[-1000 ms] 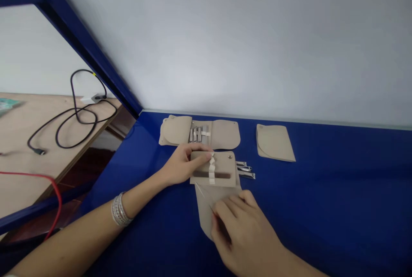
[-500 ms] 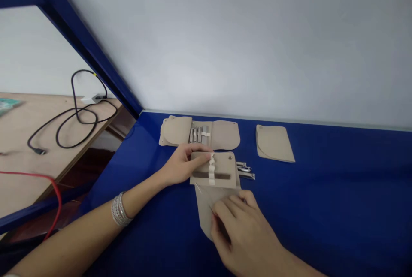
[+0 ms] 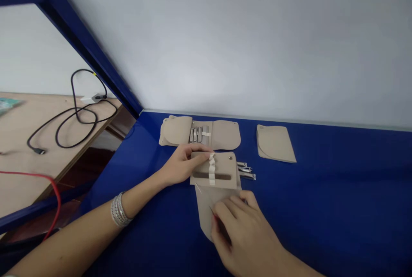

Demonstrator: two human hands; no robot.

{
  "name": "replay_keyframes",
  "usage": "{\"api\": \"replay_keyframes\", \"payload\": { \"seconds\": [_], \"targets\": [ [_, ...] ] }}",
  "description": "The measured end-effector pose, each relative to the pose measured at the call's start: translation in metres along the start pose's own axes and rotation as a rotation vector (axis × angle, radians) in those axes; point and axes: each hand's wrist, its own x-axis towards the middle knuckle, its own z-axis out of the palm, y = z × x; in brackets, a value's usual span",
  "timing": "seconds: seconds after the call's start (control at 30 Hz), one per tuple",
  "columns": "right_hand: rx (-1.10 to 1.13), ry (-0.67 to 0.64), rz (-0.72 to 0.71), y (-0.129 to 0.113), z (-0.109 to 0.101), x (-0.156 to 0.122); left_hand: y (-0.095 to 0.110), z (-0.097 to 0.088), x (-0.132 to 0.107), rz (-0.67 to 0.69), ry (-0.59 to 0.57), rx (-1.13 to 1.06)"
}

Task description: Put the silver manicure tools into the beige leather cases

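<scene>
A beige manicure case (image 3: 222, 165) lies unfolded on the blue table, with a white elastic band and a dark slot across its upper panel. My left hand (image 3: 183, 165) grips its left side, thumb on top beside the band. From the case's right edge stick out several silver nail clippers (image 3: 247, 172). Over the lower flap (image 3: 206, 212), my right hand (image 3: 241, 230) is closed in a pinch. A thin metal tool (image 3: 211, 209) shows its tip at the fingers; the rest is hidden. Another thin silver sliver (image 3: 198, 188) lies at the flap's upper left.
Behind, an open beige case (image 3: 226, 134) holds several silver tools (image 3: 199, 134), with beige pieces stacked at its left. A folded beige case (image 3: 276, 143) lies to the right on the blue table (image 3: 337, 200). At left are a blue frame post (image 3: 86, 45), a black cable (image 3: 76, 109) and a red cable (image 3: 54, 187).
</scene>
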Motion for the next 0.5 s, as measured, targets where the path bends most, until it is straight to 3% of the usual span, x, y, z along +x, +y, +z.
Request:
{"api": "replay_keyframes", "payload": {
  "seconds": [0.5],
  "targets": [
    [-0.004,0.005,-0.004,-0.0019,-0.0009,0.0011,-0.0036,-0.0017,0.0008,-0.021,0.007,-0.033]
  ]
}}
